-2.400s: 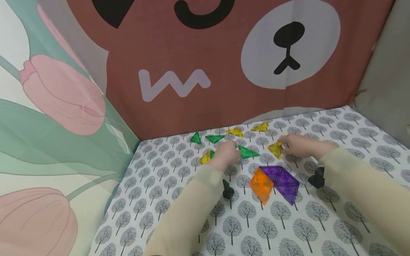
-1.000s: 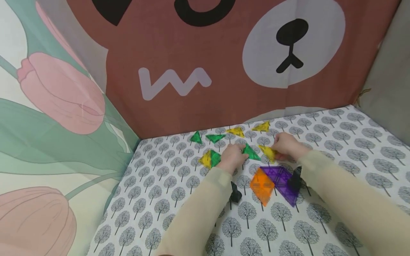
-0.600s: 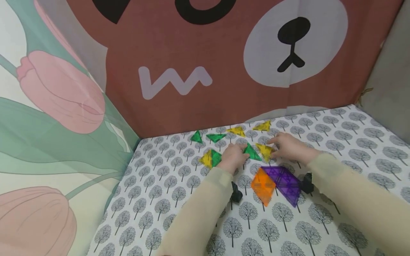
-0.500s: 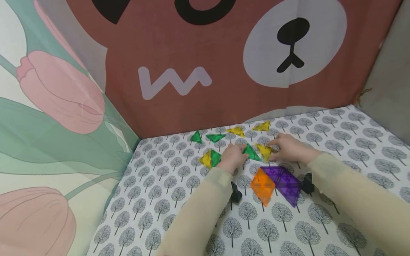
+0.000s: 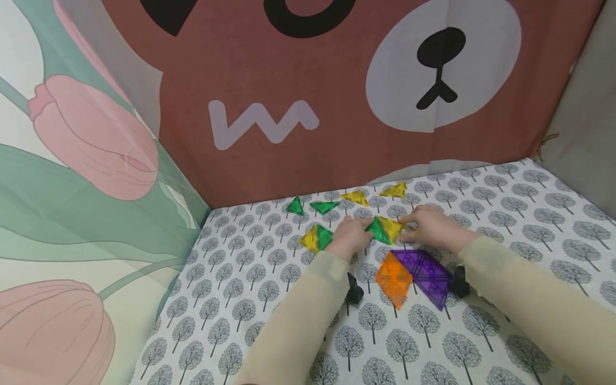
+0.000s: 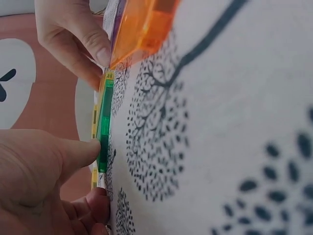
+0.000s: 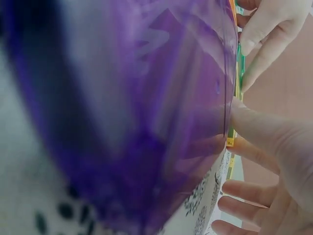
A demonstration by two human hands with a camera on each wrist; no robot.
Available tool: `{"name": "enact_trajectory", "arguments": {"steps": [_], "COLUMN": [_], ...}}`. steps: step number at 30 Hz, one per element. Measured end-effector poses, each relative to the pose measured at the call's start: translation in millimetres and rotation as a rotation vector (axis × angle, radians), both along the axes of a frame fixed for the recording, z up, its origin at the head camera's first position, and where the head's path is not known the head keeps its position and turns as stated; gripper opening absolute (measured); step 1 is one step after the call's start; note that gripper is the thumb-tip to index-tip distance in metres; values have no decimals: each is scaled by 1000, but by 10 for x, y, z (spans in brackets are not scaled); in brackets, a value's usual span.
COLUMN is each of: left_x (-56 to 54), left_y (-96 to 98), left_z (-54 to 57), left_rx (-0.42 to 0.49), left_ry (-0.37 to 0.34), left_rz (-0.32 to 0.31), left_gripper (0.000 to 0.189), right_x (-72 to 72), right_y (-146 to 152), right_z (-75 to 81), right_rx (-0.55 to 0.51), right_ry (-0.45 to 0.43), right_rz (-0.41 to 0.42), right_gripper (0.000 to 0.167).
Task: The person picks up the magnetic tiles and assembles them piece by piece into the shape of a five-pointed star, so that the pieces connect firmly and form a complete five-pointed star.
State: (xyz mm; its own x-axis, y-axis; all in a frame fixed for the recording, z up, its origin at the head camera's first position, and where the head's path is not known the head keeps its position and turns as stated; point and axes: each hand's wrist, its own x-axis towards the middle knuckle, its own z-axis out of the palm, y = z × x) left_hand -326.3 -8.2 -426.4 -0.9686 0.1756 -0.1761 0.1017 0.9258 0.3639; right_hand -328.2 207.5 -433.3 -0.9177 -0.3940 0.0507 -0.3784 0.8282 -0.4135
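Note:
A green triangular magnetic tile (image 5: 377,230) and a yellow triangular magnetic tile (image 5: 392,229) lie edge to edge on the tree-print cloth. My left hand (image 5: 348,235) pinches the green one from the left, thumb on its near edge in the left wrist view. From the right, thumb and forefinger of my right hand (image 5: 432,226) hold the yellow tile's outer corner; its other fingers spread out in the right wrist view. Just in front lie an orange diamond of tiles (image 5: 394,280) and purple joined tiles (image 5: 425,275), which fill much of the right wrist view.
Left of my left hand lies a joined yellow and green pair (image 5: 315,238). Along the back are two loose green triangles, one of them a green tile (image 5: 295,206), and two yellow ones, including a yellow tile (image 5: 393,190). A bear-print curtain (image 5: 289,160) hangs behind.
My right hand has brought the yellow tile leftward, closing the gap to the green tile. My left hand moved slightly right earlier and has since stayed on the green tile.

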Motion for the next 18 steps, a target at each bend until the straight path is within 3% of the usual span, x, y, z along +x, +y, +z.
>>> {"name": "enact_trajectory", "arguments": {"steps": [10, 13, 18], "left_x": [10, 27, 95], "left_y": [-19, -62, -213], "left_z": [-7, 81, 321], "left_rx": [-23, 17, 133], "left_ry": [12, -14, -107], "left_rz": [-28, -84, -145], "left_gripper": [46, 47, 48], "right_x": [23, 50, 103], "right_y": [-15, 27, 105], "right_z": [23, 93, 314], "right_rx": [-14, -24, -24], "right_ry": [-31, -75, -146], "right_rz": [18, 64, 147], "right_gripper": [57, 61, 62]}}
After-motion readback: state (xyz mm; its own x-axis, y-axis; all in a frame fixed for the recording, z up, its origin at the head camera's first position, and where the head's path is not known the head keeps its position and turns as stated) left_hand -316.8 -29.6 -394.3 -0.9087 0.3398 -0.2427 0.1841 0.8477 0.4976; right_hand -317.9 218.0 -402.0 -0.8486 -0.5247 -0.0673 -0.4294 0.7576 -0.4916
